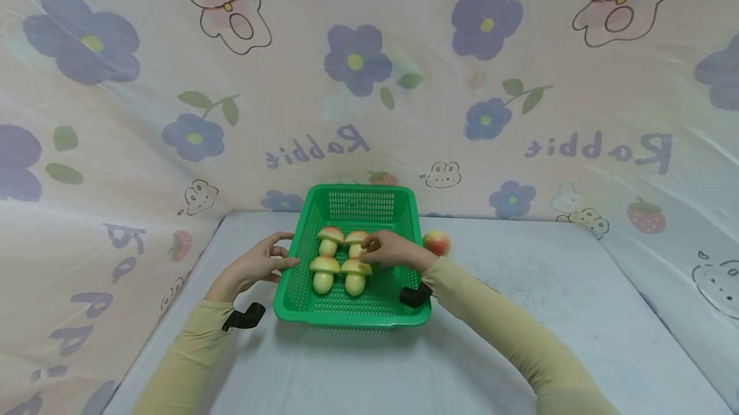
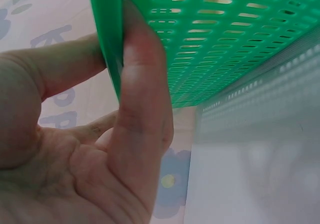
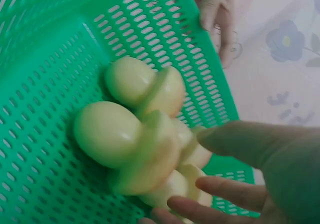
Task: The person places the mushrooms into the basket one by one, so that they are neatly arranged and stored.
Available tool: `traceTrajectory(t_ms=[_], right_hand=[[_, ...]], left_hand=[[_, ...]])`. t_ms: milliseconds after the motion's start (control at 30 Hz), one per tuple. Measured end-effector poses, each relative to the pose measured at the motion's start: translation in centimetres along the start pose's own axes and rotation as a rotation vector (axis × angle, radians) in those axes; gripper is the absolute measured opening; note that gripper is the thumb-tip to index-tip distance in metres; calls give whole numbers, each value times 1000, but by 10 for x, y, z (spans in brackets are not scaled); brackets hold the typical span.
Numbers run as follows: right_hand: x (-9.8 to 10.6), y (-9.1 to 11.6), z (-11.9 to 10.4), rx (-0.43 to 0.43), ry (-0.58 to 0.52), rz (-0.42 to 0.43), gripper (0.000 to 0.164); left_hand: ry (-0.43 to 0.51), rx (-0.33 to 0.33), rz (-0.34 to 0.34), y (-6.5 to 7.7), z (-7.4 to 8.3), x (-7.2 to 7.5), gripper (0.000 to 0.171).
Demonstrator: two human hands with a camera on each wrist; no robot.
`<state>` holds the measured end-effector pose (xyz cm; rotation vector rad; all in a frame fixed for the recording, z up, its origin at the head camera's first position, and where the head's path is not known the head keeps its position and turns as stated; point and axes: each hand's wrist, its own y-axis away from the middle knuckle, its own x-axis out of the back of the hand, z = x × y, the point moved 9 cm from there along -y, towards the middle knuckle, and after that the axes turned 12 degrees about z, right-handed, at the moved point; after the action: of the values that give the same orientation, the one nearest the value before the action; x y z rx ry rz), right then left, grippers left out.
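A green plastic basket (image 1: 352, 321) with slotted walls stands on the table. Several mushroom-shaped pieces (image 1: 355, 285), with pale stems and yellow-red caps, lie grouped inside it. At the basket's left rim, my left hand (image 1: 254, 269) grips the edge between thumb and fingers; the left wrist view shows the rim (image 2: 112, 59) between them. My right hand (image 1: 395, 250) reaches over the right wall into the basket, above the rear right mushroom. In the right wrist view its thumb and fingers are spread beside the mushrooms (image 3: 107, 134), with a gap between them and nothing gripped.
A red and yellow apple-like fruit (image 1: 437, 243) sits on the table outside the basket's right wall. The table (image 1: 519, 287) has a white cover. Behind it hangs a cloth (image 1: 404, 120) printed with flowers and rabbits.
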<state>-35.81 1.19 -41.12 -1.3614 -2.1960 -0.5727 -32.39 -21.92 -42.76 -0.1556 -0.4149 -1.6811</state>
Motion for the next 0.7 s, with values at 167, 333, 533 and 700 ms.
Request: traceTrajectory(t_ms=[167, 333, 533, 700], right_hand=[[14, 4, -5, 10, -73, -43, 44], [34, 8, -8, 8, -125, -42, 44], [66, 10, -10, 22, -167, 17, 42], [92, 14, -7, 64, -172, 68, 44]], left_hand=[[1, -3, -2, 0, 1, 0, 72], [-6, 10, 7, 1, 2, 0, 70], [2, 5, 2, 0, 1, -1, 71], [-4, 10, 7, 0, 1, -1, 71]])
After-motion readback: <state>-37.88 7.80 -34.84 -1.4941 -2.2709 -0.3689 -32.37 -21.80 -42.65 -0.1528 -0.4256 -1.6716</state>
